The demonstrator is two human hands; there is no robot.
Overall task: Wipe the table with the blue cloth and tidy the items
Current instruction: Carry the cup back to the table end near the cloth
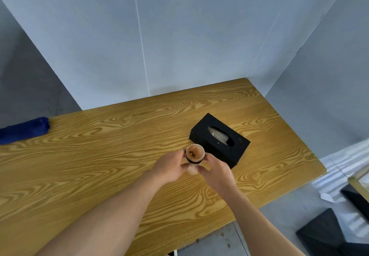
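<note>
Near the middle of the yellow wood-grain worktop (99, 166), the left hand (169, 169) and the right hand (216, 173) hold a small tan cup with a dark band (194, 156) between them, fingers curled round its sides. Just beyond it at two o'clock, a black rectangular tissue box (219, 140) lies touching the surface, white tissue showing in its oval slot. Far off at ten o'clock, the rolled blue cloth (25, 130) rests on the worktop's left edge.
</note>
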